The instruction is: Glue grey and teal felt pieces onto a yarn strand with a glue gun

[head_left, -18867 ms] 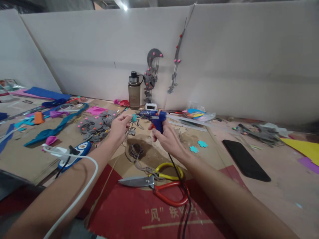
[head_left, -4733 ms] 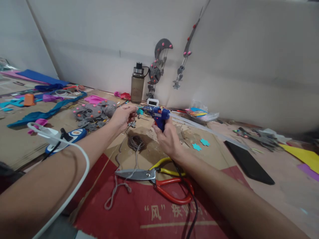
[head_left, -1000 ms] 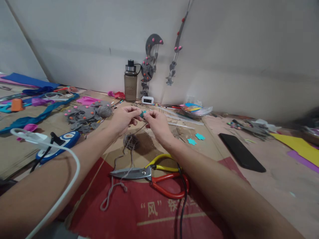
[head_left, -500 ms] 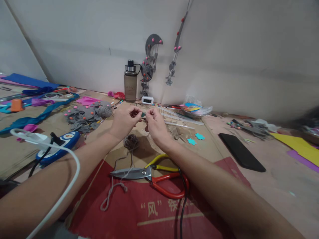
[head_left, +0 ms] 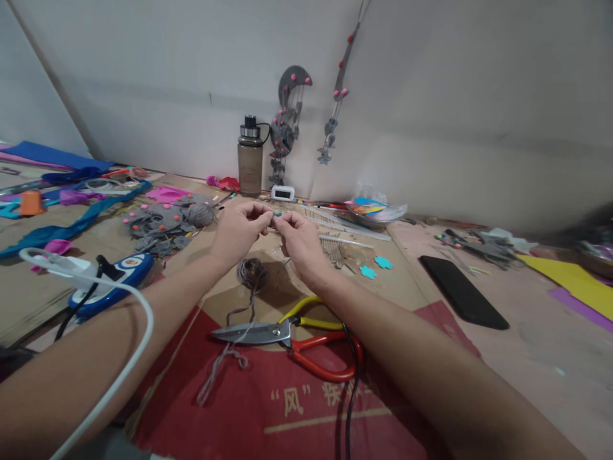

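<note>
Over the cardboard, my left hand (head_left: 239, 233) and my right hand (head_left: 302, 246) meet with fingertips pinched together. Between them shows a small dark teal piece (head_left: 278, 214), mostly covered by the fingers, so its kind is unclear. Just below my hands lies a small ball of grey-brown yarn (head_left: 251, 273). Its loose strand (head_left: 218, 370) trails toward me, crossing the blades of large scissors (head_left: 268, 333) with one yellow and one red handle. Two turquoise flower-shaped cutouts (head_left: 376, 267) lie right of my right hand.
Grey felt pieces with pink and orange dots (head_left: 160, 220) are heaped at left. A bottle (head_left: 250, 160) and small clock (head_left: 283, 193) stand by the wall. A black phone (head_left: 462, 291) lies at right; a white cable (head_left: 143, 313) crosses over my left forearm.
My fingertips have closed in over the teal piece, so less of it shows. The loose yarn strand has shifted on the red cardboard. The scissors have stayed put.
</note>
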`<state>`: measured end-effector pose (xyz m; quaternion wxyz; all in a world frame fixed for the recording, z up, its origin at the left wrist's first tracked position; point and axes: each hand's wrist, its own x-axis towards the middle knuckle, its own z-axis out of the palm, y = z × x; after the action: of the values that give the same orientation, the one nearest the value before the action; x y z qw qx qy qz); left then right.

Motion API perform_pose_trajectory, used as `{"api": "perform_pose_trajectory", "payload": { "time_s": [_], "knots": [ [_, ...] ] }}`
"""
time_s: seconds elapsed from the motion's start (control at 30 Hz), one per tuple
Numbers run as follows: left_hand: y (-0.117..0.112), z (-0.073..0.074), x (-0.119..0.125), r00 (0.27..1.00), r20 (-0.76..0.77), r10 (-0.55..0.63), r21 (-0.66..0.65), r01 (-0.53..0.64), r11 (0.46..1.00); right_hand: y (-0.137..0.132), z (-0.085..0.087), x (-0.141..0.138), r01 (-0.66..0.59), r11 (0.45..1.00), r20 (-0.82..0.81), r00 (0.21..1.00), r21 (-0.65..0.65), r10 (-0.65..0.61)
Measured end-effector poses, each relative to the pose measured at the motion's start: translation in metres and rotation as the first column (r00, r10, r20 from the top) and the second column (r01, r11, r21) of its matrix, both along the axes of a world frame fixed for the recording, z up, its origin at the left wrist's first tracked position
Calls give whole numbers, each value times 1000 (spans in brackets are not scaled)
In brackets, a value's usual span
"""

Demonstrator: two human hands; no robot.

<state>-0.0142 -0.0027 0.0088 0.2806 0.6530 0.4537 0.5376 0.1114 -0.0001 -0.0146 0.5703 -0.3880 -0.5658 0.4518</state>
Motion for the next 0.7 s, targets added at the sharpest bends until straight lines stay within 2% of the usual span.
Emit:
{"api": "perform_pose_trajectory", "payload": {
  "time_s": [0.23, 0.4, 0.57, 0.7],
  "knots": [
    [9, -5, -2, 987, 131, -90, -97, 103, 990, -6, 12, 0, -69, 972, -173, 984, -225, 30],
    [10, -6, -3, 974, 184, -132, -170, 164, 972, -6, 17, 1, -111, 940, -228, 973, -321, 37],
    [11, -5, -5, 963, 221, -157, -215, 205, 955, -6, 18, 3, -156, 928, -246, 967, -339, 72],
    [13, -6, -6, 953, 253, -165, -229, 224, 947, -4, 13, 3, -50, 959, -233, 972, -280, -17]
  ]
}}
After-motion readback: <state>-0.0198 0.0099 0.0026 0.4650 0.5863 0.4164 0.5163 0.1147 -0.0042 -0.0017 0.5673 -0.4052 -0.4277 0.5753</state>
